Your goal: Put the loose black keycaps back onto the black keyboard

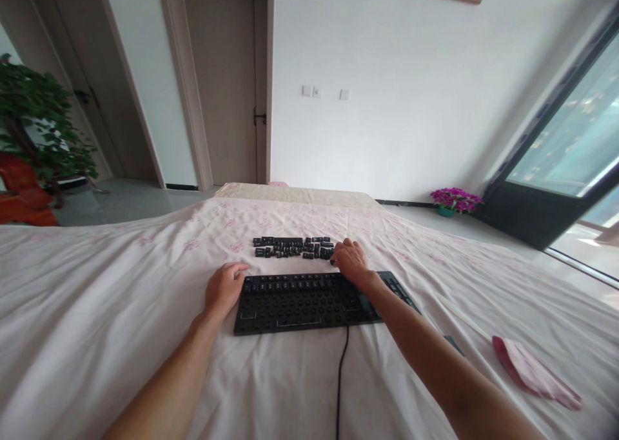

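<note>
Bright, even daylight enters through the window [570,150] at right; shadows on the bedsheet [120,285] are faint; strong wide-angle bending at the edges; focus fairly sharp.

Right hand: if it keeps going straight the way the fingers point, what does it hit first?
The right hand points away over the keyboard, fingertips already at the right end of the loose keycaps. Those come first, likely touching now, though depth is unclear.

Keyboard [309,304]: black matt plastic, w/ thin rubbery-looking cable [341,369]. Loose keycaps [293,247]: same matt black plastic. Sheet [97,311]: soft pale cloth, faint pink print, creased. Pink cloth [534,372]: smooth fabric.
</note>
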A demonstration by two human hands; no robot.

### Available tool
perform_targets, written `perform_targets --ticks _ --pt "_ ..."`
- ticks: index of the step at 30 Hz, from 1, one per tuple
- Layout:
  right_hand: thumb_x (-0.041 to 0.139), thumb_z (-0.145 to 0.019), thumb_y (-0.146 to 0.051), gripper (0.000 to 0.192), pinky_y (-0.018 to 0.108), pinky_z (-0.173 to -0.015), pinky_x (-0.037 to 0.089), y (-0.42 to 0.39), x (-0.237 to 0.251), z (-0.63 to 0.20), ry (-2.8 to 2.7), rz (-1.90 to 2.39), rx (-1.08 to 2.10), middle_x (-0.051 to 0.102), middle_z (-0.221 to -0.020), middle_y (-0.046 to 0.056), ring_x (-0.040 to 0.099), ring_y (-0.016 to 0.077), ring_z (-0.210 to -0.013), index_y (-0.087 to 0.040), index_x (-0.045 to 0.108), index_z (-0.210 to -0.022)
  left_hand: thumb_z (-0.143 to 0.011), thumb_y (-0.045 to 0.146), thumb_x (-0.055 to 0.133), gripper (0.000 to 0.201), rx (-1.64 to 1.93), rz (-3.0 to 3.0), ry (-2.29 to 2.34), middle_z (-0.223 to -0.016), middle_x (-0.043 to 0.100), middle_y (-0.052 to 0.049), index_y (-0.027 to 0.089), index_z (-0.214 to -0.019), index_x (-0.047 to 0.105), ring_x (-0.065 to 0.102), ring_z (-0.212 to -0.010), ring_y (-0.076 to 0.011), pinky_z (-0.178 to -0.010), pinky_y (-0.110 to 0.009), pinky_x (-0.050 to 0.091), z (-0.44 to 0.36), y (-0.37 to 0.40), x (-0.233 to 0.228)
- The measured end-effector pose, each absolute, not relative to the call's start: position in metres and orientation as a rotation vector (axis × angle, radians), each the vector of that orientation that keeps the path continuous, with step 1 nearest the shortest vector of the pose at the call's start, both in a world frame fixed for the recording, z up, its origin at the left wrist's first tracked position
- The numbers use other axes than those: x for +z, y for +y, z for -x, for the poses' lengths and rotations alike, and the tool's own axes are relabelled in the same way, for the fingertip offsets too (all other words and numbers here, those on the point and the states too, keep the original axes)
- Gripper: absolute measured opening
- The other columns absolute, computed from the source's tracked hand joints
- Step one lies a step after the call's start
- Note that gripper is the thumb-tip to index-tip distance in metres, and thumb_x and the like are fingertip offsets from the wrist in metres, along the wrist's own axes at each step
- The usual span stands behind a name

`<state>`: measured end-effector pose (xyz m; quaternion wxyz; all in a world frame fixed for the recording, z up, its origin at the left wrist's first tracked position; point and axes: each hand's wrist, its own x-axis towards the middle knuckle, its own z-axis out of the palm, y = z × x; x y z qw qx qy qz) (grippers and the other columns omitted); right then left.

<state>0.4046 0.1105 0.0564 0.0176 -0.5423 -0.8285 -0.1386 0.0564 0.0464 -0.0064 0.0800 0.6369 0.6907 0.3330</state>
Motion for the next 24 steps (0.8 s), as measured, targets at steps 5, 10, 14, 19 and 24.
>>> perform_targets --ticks 5,10,14,19,24 --pt "0.062 -0.083 -0.018 0.013 0.035 -0.078 0.030 0.110 0.059 -0.400 -2.651 1.635 -0.447 0.070 -0.090 0.010 0.049 0.0255 -0.099 -0.020 0.075 -0.080 -0.084 0.022 0.047 0.030 1.002 -1.910 2.062 -0.114 0.071 -0.002 0.024 -0.099 0.073 0.062 -0.107 -0.0182 -0.092 -0.025 0.044 -0.056 0.047 -0.007" --pt "0.057 -0.085 -0.014 0.019 0.035 -0.080 0.031 0.109 0.060 -0.397 -2.664 1.618 -0.482 0.070 -0.090 0.012 0.050 0.0250 -0.098 -0.017 0.075 -0.078 -0.084 0.022 0.047 0.031 1.005 -1.919 2.056 -0.115 0.070 -0.002 0.023 -0.099 0.073 0.062 -0.107 -0.0180 -0.092 -0.025 0.044 -0.054 0.048 -0.010" --pt "0.059 -0.087 -0.023 0.017 0.035 -0.080 0.031 0.102 0.065 -0.401 -2.601 1.648 -0.490 0.070 -0.092 0.010 0.050 0.0252 -0.098 -0.020 0.075 -0.083 -0.084 0.022 0.046 0.030 1.007 -1.924 2.052 -0.115 0.070 -0.002 0.024 -0.099 0.073 0.062 -0.107 -0.0181 -0.092 -0.025 0.044 -0.054 0.049 -0.011" --pt "0.058 -0.090 -0.036 0.019 0.031 -0.080 0.031 0.074 0.074 -0.413 -2.440 1.636 -0.310 0.069 -0.097 0.002 0.051 0.0208 -0.096 -0.029 0.075 -0.088 -0.084 0.022 0.046 0.031 0.987 -1.922 2.064 -0.115 0.070 -0.002 0.024 -0.098 0.073 0.062 -0.108 -0.0182 -0.093 -0.025 0.043 -0.055 0.047 -0.008" --pt "0.056 -0.091 -0.035 0.019 0.030 -0.080 0.031 0.041 0.072 -0.421 -2.439 1.569 -0.199 0.068 -0.094 0.002 0.051 0.0195 -0.093 -0.030 0.075 -0.092 -0.084 0.023 0.046 0.031 0.977 -1.920 2.082 -0.115 0.071 -0.002 0.024 -0.098 0.073 0.063 -0.107 -0.0185 -0.093 -0.025 0.043 -0.056 0.046 -0.006"
